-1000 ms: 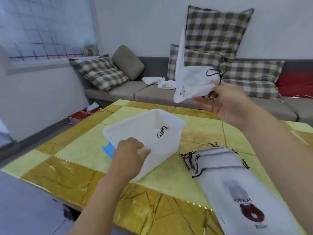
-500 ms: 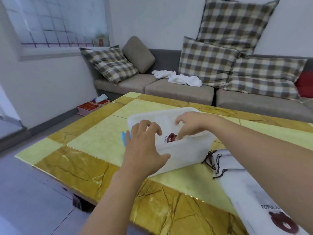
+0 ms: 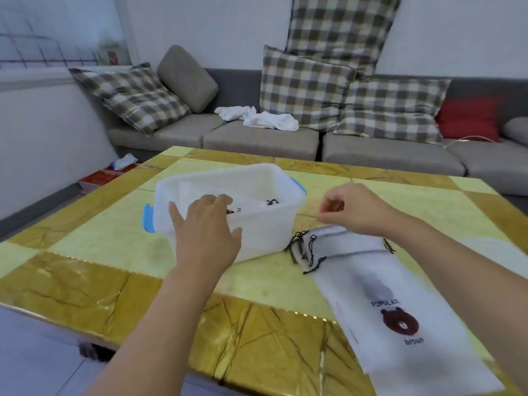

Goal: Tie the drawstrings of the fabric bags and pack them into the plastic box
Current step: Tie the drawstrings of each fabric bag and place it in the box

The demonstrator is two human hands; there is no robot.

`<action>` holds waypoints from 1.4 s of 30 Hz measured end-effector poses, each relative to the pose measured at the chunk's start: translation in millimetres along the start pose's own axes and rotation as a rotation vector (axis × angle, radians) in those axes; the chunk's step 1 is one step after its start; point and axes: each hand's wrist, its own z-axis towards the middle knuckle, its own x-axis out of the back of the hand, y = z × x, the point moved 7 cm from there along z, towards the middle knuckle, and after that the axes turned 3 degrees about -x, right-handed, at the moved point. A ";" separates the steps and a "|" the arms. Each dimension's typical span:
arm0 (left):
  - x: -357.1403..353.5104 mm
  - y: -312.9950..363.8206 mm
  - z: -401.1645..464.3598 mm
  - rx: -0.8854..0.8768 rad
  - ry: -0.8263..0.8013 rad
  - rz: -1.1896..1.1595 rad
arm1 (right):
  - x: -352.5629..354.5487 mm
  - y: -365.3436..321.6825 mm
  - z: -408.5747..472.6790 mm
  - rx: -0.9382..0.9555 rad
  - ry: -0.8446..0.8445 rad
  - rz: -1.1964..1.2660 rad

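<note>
A translucent plastic box (image 3: 265,232) with blue latches stands in the middle of the table. A white fabric bag (image 3: 251,200) lies inside it, its dark drawstring knotted. My left hand (image 3: 205,232) rests over the box's near rim, fingers straight and thumb against the outer wall. To the right of the box lies a flat stack of white bear-print fabric bags (image 3: 385,284), their loose dark drawstrings (image 3: 300,251) spilling out beside the box. My right hand (image 3: 354,210) hovers at the top hem of that stack, fingers loosely curled, holding nothing that I can see.
The yellow marble table (image 3: 85,281) ends close to me at its front edge. Beyond it runs a grey sofa (image 3: 257,141) with checked cushions and a white cloth (image 3: 268,120). A red tray (image 3: 100,178) sits on the floor at the left.
My right hand brought the tied bag down into the box, let it go, and has moved right to the stack of bags. My left hand stayed at the box's near rim.
</note>
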 end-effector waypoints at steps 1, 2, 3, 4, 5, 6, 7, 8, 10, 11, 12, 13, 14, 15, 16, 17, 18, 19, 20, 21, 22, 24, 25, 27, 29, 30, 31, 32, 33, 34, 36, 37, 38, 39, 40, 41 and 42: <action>-3.4 19.5 0.0 -0.073 0.020 -0.083 | -10.7 34.5 -17.1 -0.097 -0.147 -0.089; -6.9 37.1 -1.2 -0.148 0.021 -0.179 | -23.5 62.5 -32.3 -0.177 -0.259 -0.151; -12.5 57.9 -3.7 -0.224 -0.004 -0.245 | -31.8 87.2 -46.3 -0.239 -0.297 -0.171; -20.0 77.2 -7.2 -0.291 -0.032 -0.255 | -38.8 105.4 -57.2 -0.276 -0.289 -0.158; -26.7 90.2 -10.8 -0.332 -0.040 -0.224 | -46.6 115.8 -63.6 -0.283 -0.261 -0.157; -31.7 98.4 -12.5 -0.337 -0.026 -0.191 | -53.9 121.3 -66.3 -0.270 -0.235 -0.172; -35.4 104.5 -13.6 -0.314 -0.012 -0.187 | -58.5 124.7 -68.0 -0.259 -0.223 -0.209; -38.4 111.1 -13.5 -0.296 -0.011 -0.202 | -59.2 127.4 -70.7 -0.258 -0.206 -0.230; -45.1 121.5 -13.4 -0.320 -0.043 -0.252 | -55.8 123.6 -72.1 -0.241 -0.168 -0.266; -50.6 129.2 -14.9 -0.359 -0.087 -0.275 | -50.7 119.0 -73.5 -0.208 -0.132 -0.295; -58.6 134.5 -17.2 -0.392 -0.152 -0.296 | -44.3 110.5 -74.3 -0.160 -0.089 -0.330; -67.5 140.1 -20.1 -0.412 -0.235 -0.314 | -36.1 101.5 -76.5 -0.107 -0.042 -0.352; -79.1 144.4 -23.5 -0.403 -0.335 -0.322 | -27.1 93.3 -79.9 -0.055 -0.004 -0.337; -88.2 142.5 -26.6 -0.385 -0.440 -0.306 | -20.1 81.4 -81.9 -0.009 0.031 -0.245; -96.1 141.7 -29.1 -0.375 -0.523 -0.289 | -11.8 71.0 -85.7 0.029 0.059 -0.089; -100.1 143.1 -30.1 -0.377 -0.559 -0.283 | -2.9 63.0 -91.2 0.058 0.077 0.067; -100.4 143.6 -27.8 -0.376 -0.547 -0.302 | 5.0 57.7 -96.5 0.074 0.086 0.175; -97.2 143.9 -24.2 -0.361 -0.519 -0.363 | 11.7 55.8 -100.8 0.075 0.088 0.221; -93.9 142.7 -20.3 -0.324 -0.501 -0.456 | 17.5 57.1 -104.9 0.058 0.080 0.226; -89.8 139.8 -16.1 -0.262 -0.483 -0.552 | 22.0 62.9 -108.0 0.029 0.064 0.214; -86.4 134.9 -12.2 -0.184 -0.462 -0.647 | 26.0 71.4 -111.1 -0.010 0.040 0.207; -80.3 125.0 -8.3 -0.048 -0.435 -0.821 | 33.3 91.3 -118.6 -0.118 -0.021 0.266; -78.5 121.1 -8.1 -0.004 -0.440 -0.887 | 36.6 99.3 -122.5 -0.172 -0.043 0.301; -79.1 116.6 -10.6 0.042 -0.488 -0.952 | 40.0 105.2 -128.7 -0.230 -0.070 0.345; -81.0 115.2 -13.5 0.062 -0.531 -0.974 | 40.0 105.8 -130.8 -0.271 -0.056 0.430; -80.6 116.0 -15.4 0.067 -0.554 -0.991 | 39.8 105.7 -131.5 -0.299 -0.042 0.483; -79.8 116.6 -16.3 0.069 -0.581 -1.010 | 39.6 107.0 -131.9 -0.332 -0.031 0.526; -80.4 114.9 -16.6 0.076 -0.611 -1.021 | 37.5 108.4 -132.6 -0.370 -0.036 0.563; -79.7 113.3 -16.5 0.086 -0.638 -1.026 | 35.1 109.5 -133.8 -0.408 -0.055 0.600; -79.0 110.3 -16.8 0.098 -0.653 -1.027 | 31.8 109.4 -136.0 -0.437 -0.083 0.651; -77.4 103.7 -16.4 0.144 -0.638 -0.999 | 25.5 106.4 -139.0 -0.463 -0.133 0.758; -75.5 101.7 -16.6 0.173 -0.618 -0.983 | 24.8 105.4 -139.6 -0.466 -0.135 0.788; -72.5 99.4 -17.1 0.210 -0.599 -0.976 | 24.9 104.4 -139.0 -0.470 -0.128 0.810; -70.0 96.9 -17.7 0.256 -0.587 -0.981 | 24.8 105.1 -137.9 -0.481 -0.117 0.845; -69.2 94.3 -17.9 0.312 -0.589 -1.011 | 24.4 106.7 -136.9 -0.502 -0.107 0.902; -70.0 91.0 -17.3 0.373 -0.600 -1.073 | 23.3 109.7 -135.8 -0.535 -0.099 0.977; -71.6 87.6 -15.6 0.430 -0.600 -1.153 | 22.1 112.3 -135.2 -0.569 -0.097 1.056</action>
